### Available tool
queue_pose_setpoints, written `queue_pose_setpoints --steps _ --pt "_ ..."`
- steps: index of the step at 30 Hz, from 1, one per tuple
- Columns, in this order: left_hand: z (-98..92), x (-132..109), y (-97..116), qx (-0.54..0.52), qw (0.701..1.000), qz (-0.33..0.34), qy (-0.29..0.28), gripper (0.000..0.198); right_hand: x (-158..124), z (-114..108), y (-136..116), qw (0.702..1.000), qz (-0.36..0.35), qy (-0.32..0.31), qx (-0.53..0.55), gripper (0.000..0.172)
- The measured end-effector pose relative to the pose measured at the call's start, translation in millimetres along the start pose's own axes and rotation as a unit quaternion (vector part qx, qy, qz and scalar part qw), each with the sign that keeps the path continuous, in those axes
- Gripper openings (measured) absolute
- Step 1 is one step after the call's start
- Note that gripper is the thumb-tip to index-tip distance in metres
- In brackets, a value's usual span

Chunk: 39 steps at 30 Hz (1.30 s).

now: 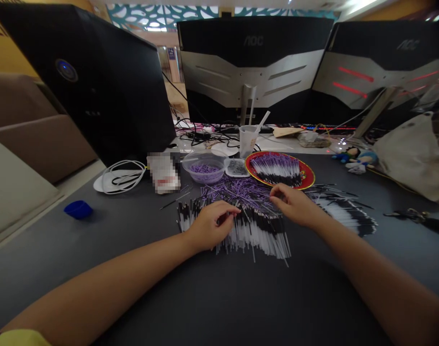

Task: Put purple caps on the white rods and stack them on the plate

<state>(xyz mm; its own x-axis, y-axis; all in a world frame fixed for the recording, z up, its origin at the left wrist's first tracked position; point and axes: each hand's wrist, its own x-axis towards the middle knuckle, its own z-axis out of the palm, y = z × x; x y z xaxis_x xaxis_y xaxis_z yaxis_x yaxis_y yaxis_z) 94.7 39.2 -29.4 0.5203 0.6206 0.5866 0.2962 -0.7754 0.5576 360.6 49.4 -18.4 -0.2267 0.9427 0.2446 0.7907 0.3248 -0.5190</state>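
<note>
My left hand (pixel 212 226) hovers at a pile of thin white sticks with black ends (pixel 273 235). Its thumb and forefinger are pinched over the black ends; whatever lies between them is too small to make out. Just right of it, my right hand (pixel 294 205) has its fingers curled together beside a heap of small purple tubes (pixel 237 190); what they hold is hidden. A red oval plate (pixel 308 177) behind it bears a bundle of sticks with purple, white and black sections. More white and black sticks (pixel 344 214) lie right of my right wrist.
Behind the heap stand a clear bowl (pixel 186 169) of purple tubes, a small white dish (pixel 229 172) of grey bits and a plastic cup (pixel 246 139). A blue cap (pixel 78 209) and coiled white cable (pixel 123 177) lie left. Monitors (pixel 255 62) and a computer case (pixel 96 81) border the table.
</note>
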Motion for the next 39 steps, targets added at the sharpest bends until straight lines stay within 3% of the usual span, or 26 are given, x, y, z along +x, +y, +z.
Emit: queue_pose_setpoints --steps 6,11,14,17,21,28,34,39 --pt "-0.1 -3 2 -0.002 0.999 0.015 -0.033 0.023 -6 5 -16 0.999 -0.039 0.035 -0.014 0.015" --pt "-0.2 -3 2 0.009 0.999 0.015 -0.047 0.024 -7 12 -23 0.992 0.037 0.020 0.117 0.020" --pt "0.6 -3 0 0.011 0.998 0.016 -0.053 0.024 -9 17 -35 0.960 0.090 -0.016 0.266 0.032" --pt "1.5 -4 -1 0.015 0.998 0.019 -0.060 0.027 -13 22 -47 0.930 0.094 0.001 0.355 0.025" --pt "1.8 -4 1 0.025 0.996 0.024 -0.081 0.029 -18 31 -59 0.897 0.106 0.039 0.428 0.022" --pt "1.9 -7 8 0.017 0.997 -0.007 -0.076 0.025 -22 33 -68 0.862 0.091 0.007 0.499 0.018" --pt "2.4 -8 7 0.010 0.996 -0.023 -0.081 0.026 -22 26 -65 0.855 0.079 -0.029 0.511 0.017" --pt "2.3 -8 6 0.007 0.997 -0.018 -0.080 0.032 -23 21 -66 0.875 0.084 -0.044 0.474 0.018"
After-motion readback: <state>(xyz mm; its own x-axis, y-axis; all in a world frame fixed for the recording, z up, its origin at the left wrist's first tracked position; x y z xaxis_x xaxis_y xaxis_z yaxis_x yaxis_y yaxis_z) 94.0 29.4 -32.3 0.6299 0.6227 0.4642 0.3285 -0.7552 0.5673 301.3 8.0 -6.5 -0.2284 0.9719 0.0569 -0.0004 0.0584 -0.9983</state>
